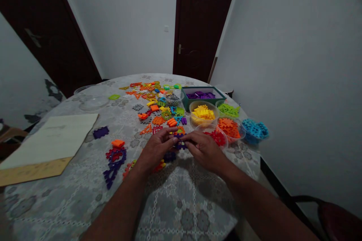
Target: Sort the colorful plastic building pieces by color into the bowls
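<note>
At the far left, a big sheet of paper (65,128) lies on the table (195,199). Next comes a flat purple piece (101,132), all alone. Near it is a small group of red pieces (109,154) and dark purple pieces (114,165), with an orange piece (118,143) just behind. I can't tell if these are stuck together.

In the middle is a messy heap of toy pieces (158,120) in many colors, so a lot looks left to do there. The left hand (157,147) has its thumb and pointer finger close together, and they seem to pinch a small purple toothed piece (181,145). That piece is between the two hands, just over the table. The right hand (204,147) seems to pinch its other side, with bent fingers.

On the right, much looks done. A green box (185,101) has purple pieces (202,95) in it. Clear bowls hold red pieces (217,137), yellow pieces (203,113), lime green pieces (228,110), orange pieces (228,127) and, last, blue pieces (255,128). Each one looks like just one color.
</note>
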`<state>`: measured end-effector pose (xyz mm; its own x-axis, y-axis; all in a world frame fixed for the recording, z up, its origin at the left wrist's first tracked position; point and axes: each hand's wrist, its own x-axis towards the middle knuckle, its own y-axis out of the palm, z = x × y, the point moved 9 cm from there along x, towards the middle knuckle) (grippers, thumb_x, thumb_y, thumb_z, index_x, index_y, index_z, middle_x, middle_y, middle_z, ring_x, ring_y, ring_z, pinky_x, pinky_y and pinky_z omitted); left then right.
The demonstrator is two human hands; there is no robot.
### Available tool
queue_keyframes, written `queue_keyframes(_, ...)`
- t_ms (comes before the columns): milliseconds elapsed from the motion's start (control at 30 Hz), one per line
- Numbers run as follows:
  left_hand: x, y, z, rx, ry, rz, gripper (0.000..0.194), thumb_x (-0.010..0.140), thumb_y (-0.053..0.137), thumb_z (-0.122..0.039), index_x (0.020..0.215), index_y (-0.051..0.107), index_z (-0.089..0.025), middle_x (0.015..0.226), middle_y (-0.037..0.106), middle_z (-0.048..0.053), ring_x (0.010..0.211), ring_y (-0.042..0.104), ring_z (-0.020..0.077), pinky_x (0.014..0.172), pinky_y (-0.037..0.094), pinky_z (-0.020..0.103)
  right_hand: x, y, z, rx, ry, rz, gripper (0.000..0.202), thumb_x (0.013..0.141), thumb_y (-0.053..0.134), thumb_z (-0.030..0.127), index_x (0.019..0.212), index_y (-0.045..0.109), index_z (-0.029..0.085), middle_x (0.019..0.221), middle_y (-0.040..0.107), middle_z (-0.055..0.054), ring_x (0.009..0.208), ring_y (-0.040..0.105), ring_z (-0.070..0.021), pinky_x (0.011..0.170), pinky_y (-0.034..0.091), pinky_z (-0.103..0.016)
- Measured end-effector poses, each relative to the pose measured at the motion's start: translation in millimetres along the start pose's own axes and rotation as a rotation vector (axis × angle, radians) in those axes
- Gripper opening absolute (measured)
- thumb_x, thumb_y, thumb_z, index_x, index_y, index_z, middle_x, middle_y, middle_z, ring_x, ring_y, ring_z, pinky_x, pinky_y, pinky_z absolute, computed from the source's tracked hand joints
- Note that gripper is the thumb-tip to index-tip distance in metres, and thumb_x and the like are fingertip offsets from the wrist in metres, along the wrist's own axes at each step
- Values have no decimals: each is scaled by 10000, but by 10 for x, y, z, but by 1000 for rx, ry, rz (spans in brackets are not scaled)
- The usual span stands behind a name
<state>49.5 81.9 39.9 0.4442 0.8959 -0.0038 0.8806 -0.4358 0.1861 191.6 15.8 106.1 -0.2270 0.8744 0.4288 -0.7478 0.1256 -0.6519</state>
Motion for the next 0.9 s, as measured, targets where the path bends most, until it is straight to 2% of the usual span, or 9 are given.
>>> queue_keyframes(167,21,-79,21,78,7,-91,436,814,839,-436,1184,758,-220,969,780,91,843,749,241,801,634,428,127,-281,-319,94,180,-20,209,989,612,238,1098,790,227,995,794,-37,894,725,-180,820,563,-319)
queue_keyframes(267,43,-190,50,122,8,-192,379,803,816,-416,1109,759,-200,927,773,91,764,736,225,777,634,429,439,-612,-672,110,269,-68,220,951,627,281,1076,792,206,943,784,-44,771,700,-167,714,577,-298)
queue_keyframes(333,56,-246,61,144,17,-232,348,800,797,-408,1072,753,-195,890,769,85,750,731,228,771,633,434,721,-926,-971,144,337,-184,271,928,612,285,1118,774,181,926,773,-52,708,680,-159,638,576,-281)
queue_keyframes(433,61,-316,48,198,42,-276,304,821,753,-405,1048,744,-203,836,764,70,733,727,232,762,625,431,1046,-1397,-1279,89,368,-384,427,900,592,255,1300,707,162,1090,785,-89,867,728,-195,748,624,-331)
queue_keyframes(533,41,-375,-8,279,63,-323,265,846,708,-394,1035,746,-214,847,778,68,726,737,234,754,604,415,1035,-1609,-1209,-202,315,-428,444,899,594,229,1320,711,152,1242,770,-133,1073,726,-254,980,590,-442)
queue_keyframes(633,11,-405,-104,329,102,-361,224,858,682,-381,1001,749,-220,867,787,63,722,740,234,742,584,400,625,-1387,-884,-359,216,-320,364,983,565,297,1283,734,177,1240,773,-132,1096,731,-272,1035,559,-466)
queue_keyframes(767,-34,-438,-193,401,158,-423,191,878,666,-362,977,749,-221,812,769,41,692,716,220,730,561,377,-156,-654,-348,-411,-46,-66,347,1028,615,371,1338,685,232,1388,706,-118,1304,639,-289,1139,492,-504)
queue_keyframes(833,-60,-448,-214,451,188,-447,187,890,661,-353,981,753,-218,828,769,42,716,712,213,737,554,363,-457,-388,-257,-458,-106,-19,340,1036,624,365,1344,671,231,1375,705,-125,1315,622,-303,1139,482,-526)
queue_keyframes(900,-91,-449,-241,484,221,-457,190,911,647,-347,996,755,-215,890,778,49,763,716,207,755,555,350,-614,-245,-295,-512,-126,-22,283,1059,586,342,1289,691,215,1283,735,-128,1226,656,-305,1086,506,-522)
